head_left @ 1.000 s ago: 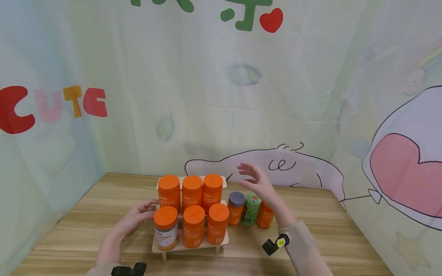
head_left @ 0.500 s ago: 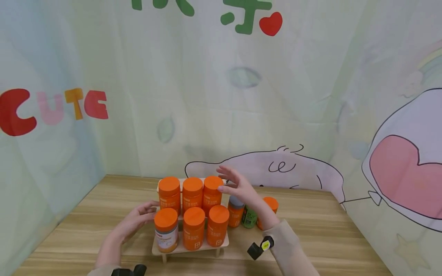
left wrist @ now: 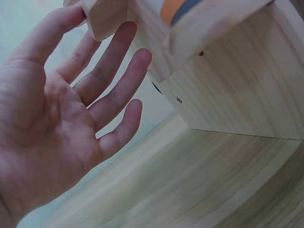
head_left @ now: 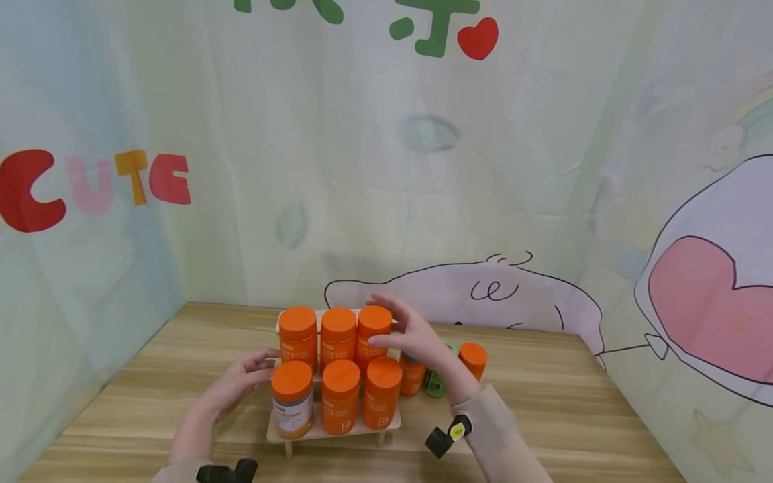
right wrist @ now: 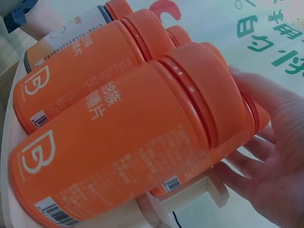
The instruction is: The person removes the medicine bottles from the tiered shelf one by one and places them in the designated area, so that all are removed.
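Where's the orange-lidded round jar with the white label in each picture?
Head: the jar, front left on the pale wooden stepped stand.
Left wrist: maybe the orange and dark sliver, top; can't tell.
Right wrist: top left, behind two orange jars.
Shared landmark: that stand.

Long beige sleeves (head_left: 501, 436) it was on both arms, plain all the way down, and out of the cuffs came a bare left hand (head_left: 238, 382) and a bare right hand (head_left: 419, 339)! Strapped at the right cuff sat a chunky black camera unit (head_left: 438, 443), all angular blocks, flashing a bright yellow patch (head_left: 457, 431) with print too small to read. The left wrist answered with a boxy black unit (head_left: 225, 473) of its own, partly cut off by the frame.
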The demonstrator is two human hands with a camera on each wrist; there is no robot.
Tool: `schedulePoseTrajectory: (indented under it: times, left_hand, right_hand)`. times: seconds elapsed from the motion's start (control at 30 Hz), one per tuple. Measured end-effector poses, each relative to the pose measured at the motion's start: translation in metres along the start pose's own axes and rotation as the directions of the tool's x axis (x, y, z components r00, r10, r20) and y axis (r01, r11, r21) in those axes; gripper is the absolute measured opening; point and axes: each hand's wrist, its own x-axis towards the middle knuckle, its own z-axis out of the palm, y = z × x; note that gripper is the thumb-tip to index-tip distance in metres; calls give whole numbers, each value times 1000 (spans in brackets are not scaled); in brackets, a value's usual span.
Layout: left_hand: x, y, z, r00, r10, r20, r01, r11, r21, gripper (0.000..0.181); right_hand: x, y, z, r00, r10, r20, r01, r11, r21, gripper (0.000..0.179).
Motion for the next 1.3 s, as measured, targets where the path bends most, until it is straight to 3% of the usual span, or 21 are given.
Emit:
schedulePoseTrajectory:
  times: [0.3,0.53,0.83,1.17,1.3]
  left_hand:
    - [1,0,0,1000,0,14,0,1000,-3,28]
    - [1,-2,0,999,36,18,-36,999,-1,31]
    - [2,-1,0,1000,23,9,-23,1000,5,29]
    - [3,1,1,1000,-5,-9,5,1000,6,28]
    - [3,0,2,999,-21,-26,21,1000,11,25]
  right_hand:
    - [-1,1,4,999,42,-9,-42,999,27,75]
    - [-2,-1,5,999,45,-25,-45,999,18,74]
    - [-2,1,8,996,70,-62,-68,997,33,68]
    - [-10,-4,-2,993,-22,-120,22,1000,0,65]
    - [-17,-8,-13,987,-9,-158,8,1000,-10,66]
